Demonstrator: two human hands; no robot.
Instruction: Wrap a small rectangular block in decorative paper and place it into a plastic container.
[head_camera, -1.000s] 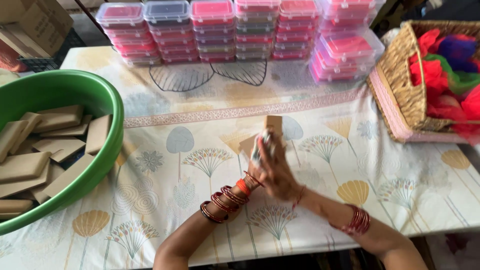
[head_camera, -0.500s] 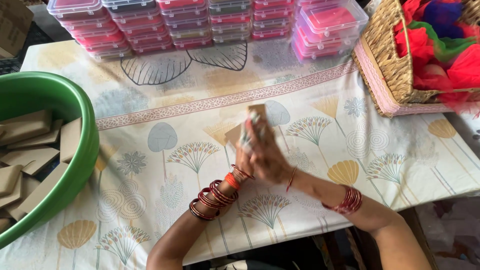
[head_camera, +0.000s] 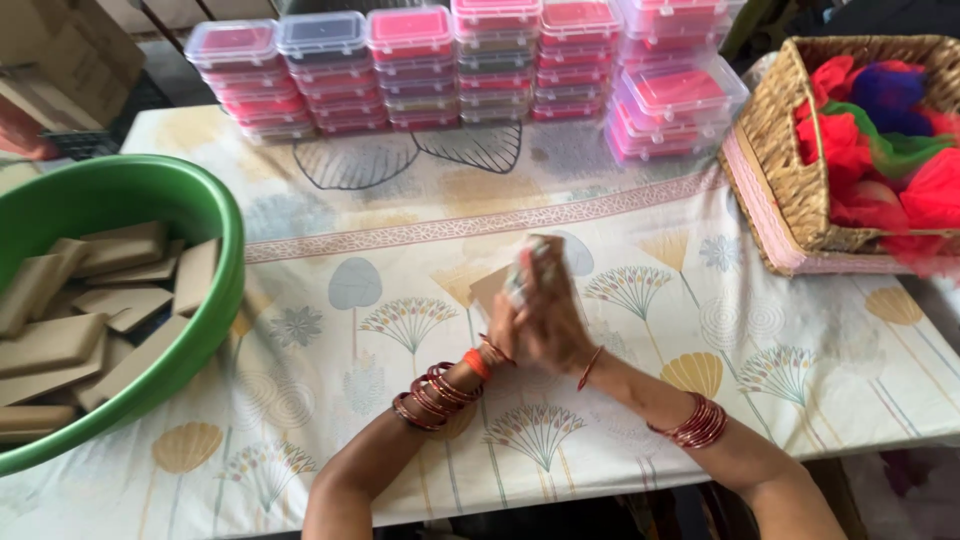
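Brown card, a small flat box (head_camera: 500, 283), was pressed between the two hands above the printed tablecloth (head_camera: 330, 330) at the middle of the table. The right hand (head_camera: 552, 325) lay curled over it and the left hand (head_camera: 503, 325) closed on it from beneath; motion blur hid the fingertips, so the exact grip could not be told. The step looked like folding or shutting that box, and the next move seemed to call for a firm pinch along its edge. At the left, a green basin (head_camera: 215, 215) held many like brown boxes (head_camera: 60, 340). Stacked clear lidded containers (head_camera: 450, 60) of pink and red stood behind, and a wicker basket (head_camera: 800, 170) held bright netting (head_camera: 880, 130).
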